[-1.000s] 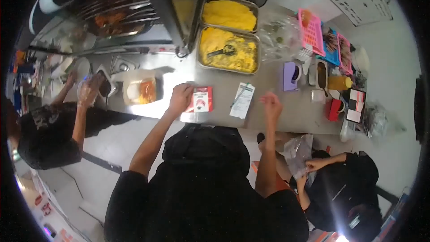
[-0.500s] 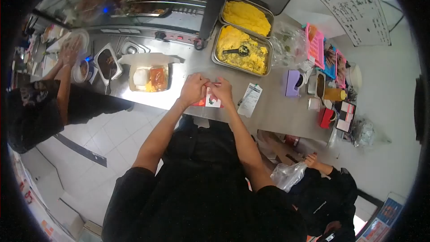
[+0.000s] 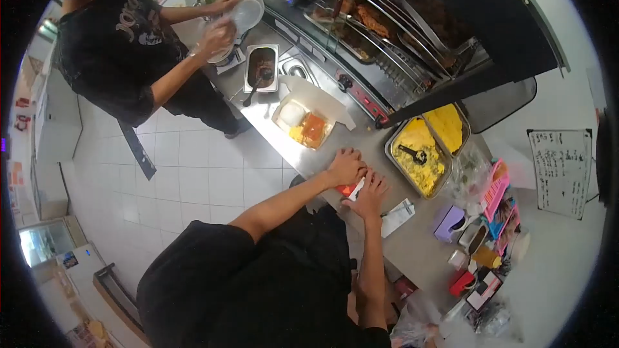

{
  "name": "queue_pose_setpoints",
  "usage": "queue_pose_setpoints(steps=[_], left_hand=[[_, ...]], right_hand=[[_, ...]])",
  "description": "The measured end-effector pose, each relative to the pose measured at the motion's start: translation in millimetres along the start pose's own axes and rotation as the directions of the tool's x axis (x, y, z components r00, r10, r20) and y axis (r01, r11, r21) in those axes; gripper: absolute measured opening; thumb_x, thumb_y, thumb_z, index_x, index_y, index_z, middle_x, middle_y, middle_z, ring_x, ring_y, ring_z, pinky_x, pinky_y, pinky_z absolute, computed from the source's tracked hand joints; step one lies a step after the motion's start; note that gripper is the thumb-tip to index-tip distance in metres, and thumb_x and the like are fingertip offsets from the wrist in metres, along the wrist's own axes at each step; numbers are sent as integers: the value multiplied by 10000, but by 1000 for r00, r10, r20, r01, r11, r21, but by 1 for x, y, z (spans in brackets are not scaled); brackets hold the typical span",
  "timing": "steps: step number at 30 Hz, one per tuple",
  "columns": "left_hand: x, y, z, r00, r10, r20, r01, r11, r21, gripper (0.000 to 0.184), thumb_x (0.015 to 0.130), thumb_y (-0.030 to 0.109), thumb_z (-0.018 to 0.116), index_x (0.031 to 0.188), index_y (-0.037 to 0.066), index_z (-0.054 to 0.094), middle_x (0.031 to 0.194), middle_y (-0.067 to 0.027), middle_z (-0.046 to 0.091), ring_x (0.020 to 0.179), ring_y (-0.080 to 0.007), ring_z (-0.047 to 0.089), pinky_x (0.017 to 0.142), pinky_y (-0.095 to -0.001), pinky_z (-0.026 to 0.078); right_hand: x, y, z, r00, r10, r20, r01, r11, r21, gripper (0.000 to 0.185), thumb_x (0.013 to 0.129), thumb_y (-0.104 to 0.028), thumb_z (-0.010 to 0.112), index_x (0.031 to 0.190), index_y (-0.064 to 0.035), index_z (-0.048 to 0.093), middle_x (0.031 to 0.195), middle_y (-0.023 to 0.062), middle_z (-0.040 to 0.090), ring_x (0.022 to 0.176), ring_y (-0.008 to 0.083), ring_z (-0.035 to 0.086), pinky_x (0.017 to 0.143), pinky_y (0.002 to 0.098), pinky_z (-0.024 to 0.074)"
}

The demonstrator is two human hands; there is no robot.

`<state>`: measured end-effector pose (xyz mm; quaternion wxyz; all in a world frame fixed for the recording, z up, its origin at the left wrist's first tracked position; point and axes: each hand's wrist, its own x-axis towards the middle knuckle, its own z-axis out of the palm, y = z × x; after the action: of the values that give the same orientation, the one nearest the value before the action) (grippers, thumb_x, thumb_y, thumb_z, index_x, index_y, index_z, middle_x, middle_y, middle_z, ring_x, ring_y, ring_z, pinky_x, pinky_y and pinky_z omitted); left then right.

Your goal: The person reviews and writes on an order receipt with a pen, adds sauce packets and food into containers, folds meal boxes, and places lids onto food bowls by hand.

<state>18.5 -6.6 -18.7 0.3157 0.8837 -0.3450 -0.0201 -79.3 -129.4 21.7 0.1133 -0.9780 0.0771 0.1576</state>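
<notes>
A small red-and-white packet (image 3: 351,190) lies on the counter under both my hands and is largely covered by them. My left hand (image 3: 347,167) is bent over its far side, fingers curled down onto it. Spread fingers and a thumb held out to the side show on my right hand (image 3: 369,196), which rests over the packet's near right part. Just right of it lies a printed paper slip (image 3: 398,218). Beyond my left hand stands an open takeaway box (image 3: 303,93) with white rice, a glazed brown piece and yellow food.
Metal trays of yellow food (image 3: 422,154), one with a black scoop (image 3: 412,153), sit ahead right. A glass warming cabinet (image 3: 374,26) runs along the back. At left, a co-worker in black (image 3: 122,45) holds a clear lid (image 3: 248,14). A purple tape dispenser (image 3: 447,223) stands right.
The view has turned, so the counter now runs diagonally. My right fingers have spread out from a pinch over the packet. The co-worker at left now holds a round clear lid.
</notes>
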Motion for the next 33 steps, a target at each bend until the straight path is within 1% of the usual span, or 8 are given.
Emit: queue_pose_setpoints(steps=[6,9,12,17,23,27,30,33], left_hand=[[-31,-18,-29,894,-328,-305,226,918,-326,186,777,130,677,948,58,699,1080,-139,591,1047,-338,529,886,-498,403],[-39,-22,-66,604,-446,-661,443,877,-187,312,803,140,669,1091,24,635,1093,-189,585,1028,-380,539,894,-479,423],[-42,-44,-78,424,-473,-772,596,788,-155,383,840,166,649,1181,7,577,1140,-206,586,1087,-390,536,919,-465,430],[-41,-84,-72,552,-574,-605,532,801,-274,374,872,192,621,1200,17,577,1251,-203,557,1195,-354,506,962,-480,413],[-40,-68,-92,514,-513,-687,655,752,-72,411,858,242,651,1215,50,581,1301,-180,510,1206,-357,462,959,-497,390],[-38,-113,-80,503,-474,-723,673,740,-17,456,888,253,600,1280,28,540,1274,-214,523,1188,-376,469,931,-516,388],[-25,-115,-101,509,-579,-637,753,658,2,460,926,310,541,1291,31,542,1220,-214,568,1151,-389,505,933,-532,406],[-17,-135,-99,517,-555,-652,790,602,114,420,949,351,489,1229,65,617,1128,-189,611,1051,-385,553,877,-542,439]], right_hand=[[-1,-2,-4,985,-47,-163,56,997,49,1153,539,-393,891,1473,-90,287,1317,209,425,1232,405,385,1063,630,220],[-16,10,-7,969,42,-243,-16,994,109,1069,560,-387,877,1437,-84,345,1265,204,466,1214,394,404,1057,594,250],[-50,40,-7,915,144,-377,-76,979,190,1068,531,-322,891,1414,-30,367,1213,231,509,1177,420,438,1026,517,331],[-126,123,-1,746,465,-477,-265,864,427,1177,485,-340,933,1451,-20,341,1267,248,505,1177,437,459,987,502,398],[-185,223,23,428,821,-379,-788,544,289,1231,509,-520,902,1474,-35,311,1370,246,434,1228,417,455,993,496,411],[-205,275,63,516,823,-237,-843,537,25,1284,586,-775,728,1509,-39,222,1466,219,365,1329,406,381,1040,572,343],[-200,260,49,447,859,-250,-871,481,95,1234,703,-804,608,1535,-32,125,1532,271,242,1434,428,208,1110,601,242],[-195,256,75,463,850,-251,-884,461,-70,1102,827,-790,448,1524,5,138,1536,299,209,1446,429,180,1114,611,219]])
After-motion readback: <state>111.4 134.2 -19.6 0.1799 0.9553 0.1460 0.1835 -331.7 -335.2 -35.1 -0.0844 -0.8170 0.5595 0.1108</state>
